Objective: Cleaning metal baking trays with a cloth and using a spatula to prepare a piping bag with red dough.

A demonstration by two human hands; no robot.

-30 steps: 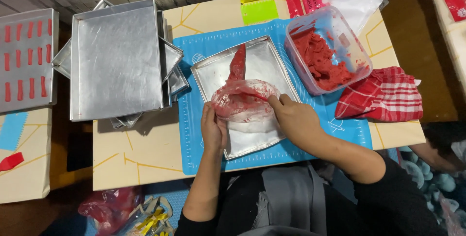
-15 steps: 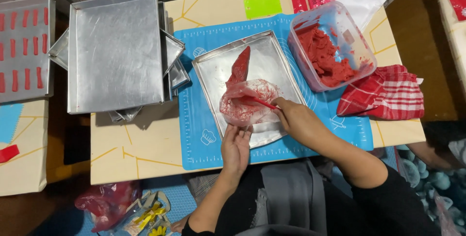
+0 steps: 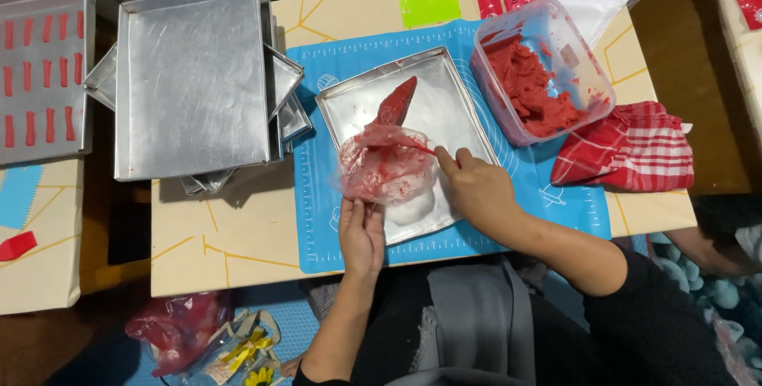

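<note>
1. Left hand (image 3: 361, 235): fingers pinched on the near edge of the clear plastic piping bag smeared with red paste (image 3: 386, 165), palm resting on the blue silicone mat (image 3: 317, 219).
2. Right hand (image 3: 476, 191): closed around a thin red-tipped tool (image 3: 414, 146), whose tip reaches into the bag's open mouth; the tool's kind cannot be told.
3. Clear plastic piping bag: just ahead of both hands, lying in the square silver metal tray (image 3: 460, 108), its red-filled tip pointing away from the person.
4. Blue silicone mat: under the tray and both hands, spread on the pale wooden bench (image 3: 230, 235).
5. Red and white checked cloth (image 3: 627, 152): right of the right hand, on the mat's edge.
6. Clear plastic tub of red paste (image 3: 540, 76): beyond the right hand, beside the tray.
7. Stack of rectangular silver metal baking trays (image 3: 190, 84): left of and beyond the left hand.
8. Far grey tray with rows of red strips (image 3: 40, 76): farthest left, well apart.
</note>
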